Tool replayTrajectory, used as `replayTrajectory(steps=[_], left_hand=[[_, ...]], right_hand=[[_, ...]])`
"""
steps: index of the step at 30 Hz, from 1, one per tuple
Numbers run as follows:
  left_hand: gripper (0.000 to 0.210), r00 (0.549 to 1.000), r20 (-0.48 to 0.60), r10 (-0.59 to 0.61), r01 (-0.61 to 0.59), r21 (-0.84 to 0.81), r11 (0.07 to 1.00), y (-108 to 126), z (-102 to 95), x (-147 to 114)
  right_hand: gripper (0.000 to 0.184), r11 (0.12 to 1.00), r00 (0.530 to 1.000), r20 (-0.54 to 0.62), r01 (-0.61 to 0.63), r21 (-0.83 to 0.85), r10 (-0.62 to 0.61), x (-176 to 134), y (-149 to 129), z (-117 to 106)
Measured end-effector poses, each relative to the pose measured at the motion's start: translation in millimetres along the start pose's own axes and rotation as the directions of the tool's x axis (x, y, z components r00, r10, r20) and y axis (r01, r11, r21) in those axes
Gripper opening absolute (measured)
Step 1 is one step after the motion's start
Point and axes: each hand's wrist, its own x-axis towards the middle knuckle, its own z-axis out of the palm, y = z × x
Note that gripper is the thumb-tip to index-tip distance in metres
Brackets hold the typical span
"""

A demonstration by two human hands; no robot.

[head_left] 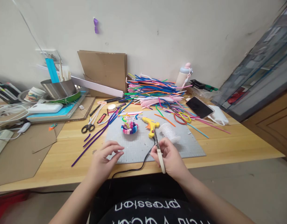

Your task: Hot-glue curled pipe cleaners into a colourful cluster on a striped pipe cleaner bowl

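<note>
Black shirt (143, 193) nearest, then white-handled scissors (160, 157) in the right fingers (168, 145)

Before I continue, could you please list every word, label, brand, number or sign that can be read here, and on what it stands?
"profession": white letters on the black shirt, upside down in this view.
Another line on the shirt: cut off by the picture's edge, not surely readable.
Small red item: any markings too small to read.
Yellow glue gun: no readable text.
</note>
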Motion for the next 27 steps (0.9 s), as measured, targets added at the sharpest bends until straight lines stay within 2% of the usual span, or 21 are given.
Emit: replayTrajectory(steps=[4, 11, 17, 20, 23, 27], left_hand=[[0.015, 0.987, 0.148, -0.069, 0.052, 0.118, 0.992, -6, 3.6, -6], [0.015, 0.978, 0.208, -0.010, -0.065, 0.348, 0.935, -11, 6.8, -9], [0.009, 0.992, 0.116, 0.056, -0.091, 0.317, 0.944, -13, 7.7, -14], [0.006, 0.981, 0.122, 0.153, -0.181, 0.278, 0.943, -12, 8.6, -17], [0.008, 0.959, 0.145, 0.243, -0.270, 0.210, 0.940, -12, 11.5, -15], [0.004, 0.955, 0.146, 0.260, -0.280, 0.144, 0.949, -12, 16.9, -6]], right_hand=[[0.032, 0.992, 0.997, 0.074, -0.010, -0.125, 0.020, 0, -1, 6], [0.025, 0.955, 0.997, 0.074, 0.010, -0.295, 0.012, 2, 1, 10], [0.024, 0.941, 0.998, 0.050, -0.021, -0.338, 0.041, -8, 17, -1], [0.025, 0.953, 0.996, 0.064, -0.035, -0.300, 0.057, -20, 28, -10], [0.023, 0.968, 0.996, 0.029, -0.073, -0.240, 0.083, -28, 33, -16], [0.026, 0.978, 0.993, -0.067, -0.106, -0.181, 0.095, -28, 27, -20]])
